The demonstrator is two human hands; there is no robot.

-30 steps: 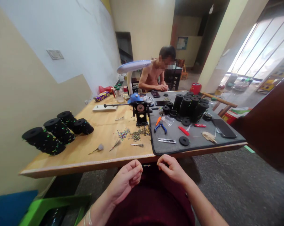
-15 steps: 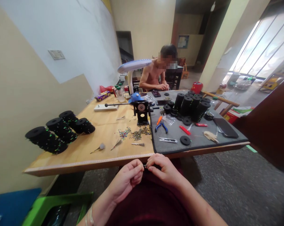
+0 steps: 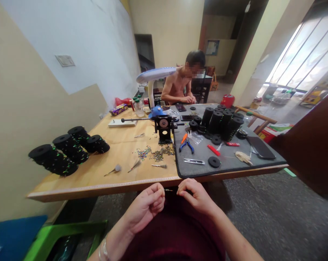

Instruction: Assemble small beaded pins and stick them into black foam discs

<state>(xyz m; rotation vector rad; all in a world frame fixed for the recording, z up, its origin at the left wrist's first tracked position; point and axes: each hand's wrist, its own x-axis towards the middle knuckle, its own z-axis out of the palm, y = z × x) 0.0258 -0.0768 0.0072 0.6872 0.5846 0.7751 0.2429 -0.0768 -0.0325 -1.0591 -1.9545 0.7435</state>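
My left hand (image 3: 147,204) and my right hand (image 3: 195,195) are held over my lap just below the front edge of the wooden table (image 3: 106,181). Both are closed in a pinch. A thin short piece (image 3: 168,190), like a pin or wire, pokes out of my left fingertips toward the right hand. What the right fingertips hold is too small to tell. A small gap lies between the hands.
On the table lie black spools (image 3: 63,148), a pile of small beads and pins (image 3: 154,155), a small black winding machine (image 3: 164,127), and a grey mat (image 3: 229,159) with pliers (image 3: 186,145), snips (image 3: 193,161) and more black spools (image 3: 221,121). A person (image 3: 181,87) sits at the far end. A green chair (image 3: 63,235) is at my left.
My hands were apart, came together until the fingertips touched, and have drawn slightly apart again. The thin piece shows between them once more.
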